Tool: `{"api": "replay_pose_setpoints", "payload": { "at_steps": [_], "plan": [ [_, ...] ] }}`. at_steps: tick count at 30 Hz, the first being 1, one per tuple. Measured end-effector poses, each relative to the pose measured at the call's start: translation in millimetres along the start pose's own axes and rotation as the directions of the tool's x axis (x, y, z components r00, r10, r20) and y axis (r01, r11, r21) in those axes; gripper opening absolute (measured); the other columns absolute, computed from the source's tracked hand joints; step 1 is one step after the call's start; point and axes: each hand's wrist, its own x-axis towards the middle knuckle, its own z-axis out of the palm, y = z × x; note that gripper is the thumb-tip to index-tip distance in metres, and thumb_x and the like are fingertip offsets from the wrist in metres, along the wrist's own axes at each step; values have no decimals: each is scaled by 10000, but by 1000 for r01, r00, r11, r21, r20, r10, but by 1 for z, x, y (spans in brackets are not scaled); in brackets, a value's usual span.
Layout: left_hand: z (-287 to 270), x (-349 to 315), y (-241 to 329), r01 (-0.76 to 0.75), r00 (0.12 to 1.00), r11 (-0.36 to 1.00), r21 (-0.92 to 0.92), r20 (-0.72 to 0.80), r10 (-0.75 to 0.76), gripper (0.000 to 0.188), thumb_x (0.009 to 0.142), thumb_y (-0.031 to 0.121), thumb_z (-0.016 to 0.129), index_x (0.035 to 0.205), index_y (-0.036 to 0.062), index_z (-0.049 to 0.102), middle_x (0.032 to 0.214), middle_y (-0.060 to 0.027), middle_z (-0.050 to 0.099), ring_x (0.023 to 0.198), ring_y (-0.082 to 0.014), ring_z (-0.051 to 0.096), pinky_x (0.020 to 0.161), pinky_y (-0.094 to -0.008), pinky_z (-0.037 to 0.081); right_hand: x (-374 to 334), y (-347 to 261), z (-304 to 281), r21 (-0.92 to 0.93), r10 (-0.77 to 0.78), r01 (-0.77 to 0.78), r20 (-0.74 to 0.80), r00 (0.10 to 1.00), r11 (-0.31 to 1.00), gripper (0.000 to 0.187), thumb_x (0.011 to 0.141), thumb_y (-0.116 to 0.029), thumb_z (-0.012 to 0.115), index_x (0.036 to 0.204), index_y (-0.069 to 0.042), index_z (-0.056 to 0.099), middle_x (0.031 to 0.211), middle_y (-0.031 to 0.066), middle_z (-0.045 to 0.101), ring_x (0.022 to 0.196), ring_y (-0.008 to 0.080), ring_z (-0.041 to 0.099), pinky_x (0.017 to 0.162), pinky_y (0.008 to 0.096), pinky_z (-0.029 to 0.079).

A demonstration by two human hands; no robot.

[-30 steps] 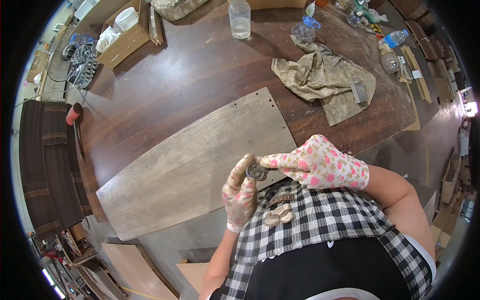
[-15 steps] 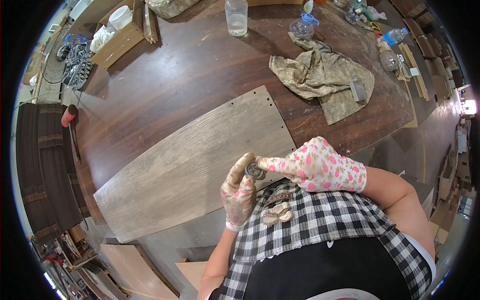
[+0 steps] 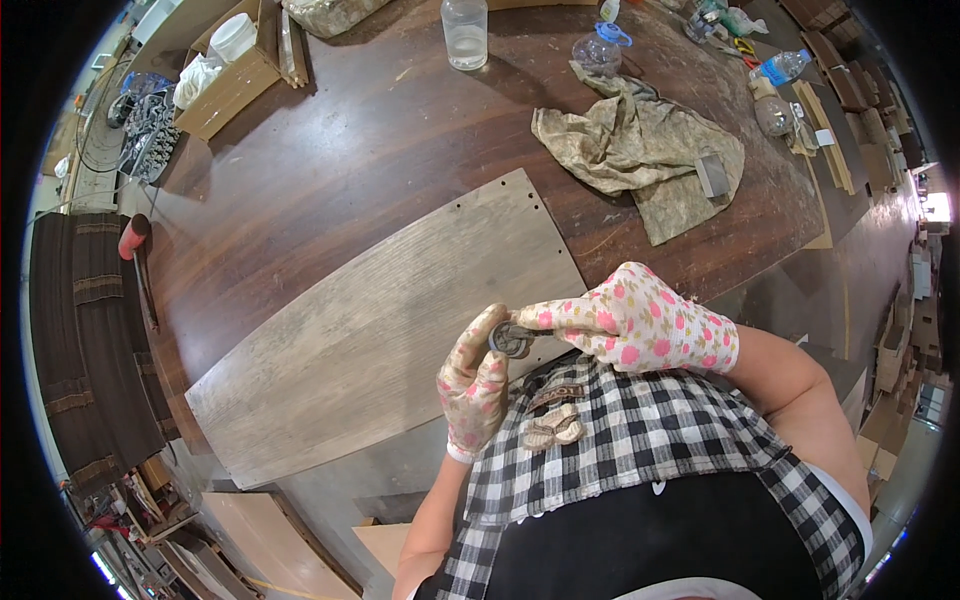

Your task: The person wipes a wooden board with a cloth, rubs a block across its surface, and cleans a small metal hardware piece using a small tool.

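In a stained floral glove, my left hand [image 3: 472, 385] holds a small round dark-grey container [image 3: 507, 341] between thumb and fingers, its hollow face showing. My right hand [image 3: 640, 322], gloved in white with pink flowers, reaches to it from the right, index finger stretched to the rim. A short dark strip shows beneath that finger; the curled fingers hide the rest. Both hands are in front of my checked apron [image 3: 640, 430], above the near edge of a grey wood-grain board [image 3: 390, 320]. The board has one curved side and small dark holes at its right end.
The board lies on a brown table [image 3: 330, 190]. Beyond it are a crumpled cloth [image 3: 610, 145] with a grey block [image 3: 712, 177], a clear jar [image 3: 465, 40] and a blue-capped bottle [image 3: 602, 50]. A red-headed mallet [image 3: 133, 238] is at the left edge, a cardboard box [image 3: 225, 95] behind.
The view has shifted slightly. My right hand's fingers have moved a little against the round container, baring more of the dark strip under the index finger. My left hand keeps its hold.
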Motion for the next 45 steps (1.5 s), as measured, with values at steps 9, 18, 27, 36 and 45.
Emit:
{"api": "replay_pose_setpoints", "payload": {
  "at_steps": [9,18,27,36,45],
  "plan": [
    [-3,-1,-2,16,1000,1000,25,14,-16,431,881,102,605,1264,-52,480,1224,-138,546,1058,-185,554,908,-316,458,1,6,2,310,100,-119,76,992,943,313,849,-128,562,1153,-77,613,1110,104,638,988,263,625,854,348,492],
    [11,-4,0,54,996,996,-77,-65,-59,578,810,267,715,1239,-54,499,1101,-115,594,944,-179,586,815,-314,479,-6,11,8,399,110,-119,46,993,909,308,867,-120,543,1161,-51,604,1138,130,624,1056,259,598,891,348,470],
    [14,-10,-4,30,995,999,-31,-96,-33,573,806,255,718,1239,-52,503,1110,-129,599,917,-192,598,803,-311,486,-13,9,7,377,89,-108,67,994,920,316,851,-128,562,1154,-48,607,1124,134,628,1046,265,600,891,347,471],
    [18,-11,-4,86,989,996,-26,-116,-88,608,795,293,727,1243,-49,499,1112,-124,593,929,-180,593,808,-310,488,-16,10,5,679,296,-382,246,923,627,306,886,-93,526,1177,-38,604,905,44,667,703,92,569,669,237,460],
    [26,-2,-16,42,994,997,-58,-97,-47,567,826,243,697,1255,-57,479,1122,-131,590,960,-181,589,812,-304,493,-25,21,2,826,349,-428,304,886,367,320,904,-75,507,1214,-35,577,631,-88,442,515,-3,351,463,175,281]
  ]
}}
